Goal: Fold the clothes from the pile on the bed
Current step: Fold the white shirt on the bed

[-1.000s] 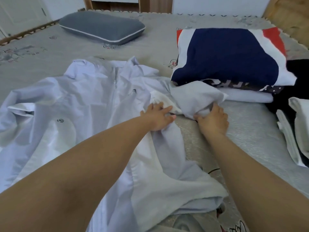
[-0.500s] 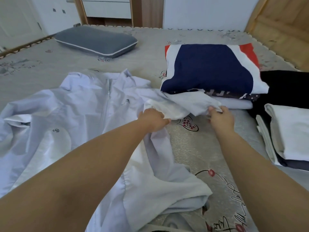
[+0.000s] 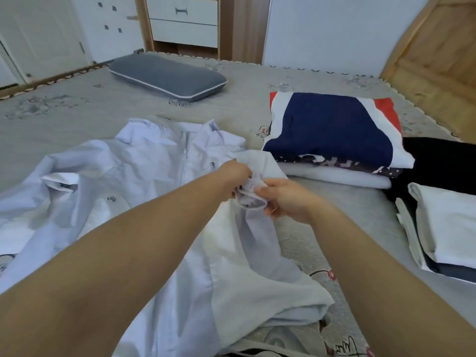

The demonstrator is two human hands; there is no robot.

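Observation:
A pale lilac zip-up jacket (image 3: 123,181) lies spread face up over the left and middle of the bed, zip running up its centre. My left hand (image 3: 235,177) and my right hand (image 3: 286,202) meet over the jacket's right side. Both pinch the bunched cuff of its right sleeve (image 3: 251,199), lifted off the bed. A stack of folded clothes (image 3: 332,140), topped by a navy, white and red piece, sits just beyond my hands at the right.
A grey pillow (image 3: 167,76) lies at the far side of the grey patterned bed cover (image 3: 64,119). Black fabric (image 3: 443,161) and a folded white piece (image 3: 448,222) lie at the right edge. A wooden headboard (image 3: 435,55) rises at the far right.
My right hand has come left and toward me from the sleeve's end near the stack. Both hands have gathered the sleeve cuff between them and raised it. The camera has tilted up.

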